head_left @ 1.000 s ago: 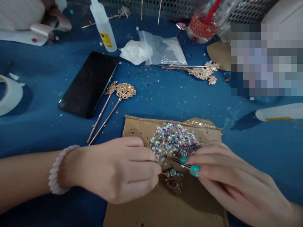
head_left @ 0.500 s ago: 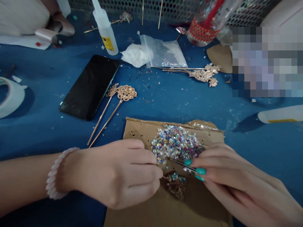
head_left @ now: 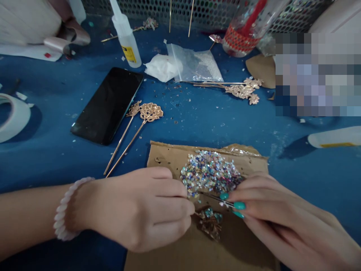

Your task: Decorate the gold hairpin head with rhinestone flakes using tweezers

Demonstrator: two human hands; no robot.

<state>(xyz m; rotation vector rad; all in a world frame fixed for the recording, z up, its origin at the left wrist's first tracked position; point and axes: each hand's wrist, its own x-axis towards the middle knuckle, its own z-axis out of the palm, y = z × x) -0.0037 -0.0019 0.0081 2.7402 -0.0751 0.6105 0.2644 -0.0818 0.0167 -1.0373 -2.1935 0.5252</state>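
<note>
My left hand [head_left: 146, 209] is closed around the thin stem of a gold hairpin; its ornate head [head_left: 209, 224], set with some teal stones, sticks out past my fingers. My right hand [head_left: 270, 210] grips dark metal tweezers [head_left: 216, 197], whose tips reach the lower edge of a heap of glittering rhinestones [head_left: 210, 169]. Whether the tips pinch a stone is too small to tell. The heap lies on a piece of brown cardboard [head_left: 166, 152], under both hands.
Two gold hairpins [head_left: 150, 112] lie beside a black phone [head_left: 108, 105]. Behind them are a glue bottle [head_left: 128, 43], crumpled white tissue [head_left: 162, 67], a zip bag of white beads [head_left: 203, 64] and more hairpins [head_left: 242, 90]. A tape roll [head_left: 14, 118] sits far left, another bottle [head_left: 335, 137] right.
The hairpin head has turned slightly in my left fingers. My right hand and the tweezers stay almost in place by the rhinestones.
</note>
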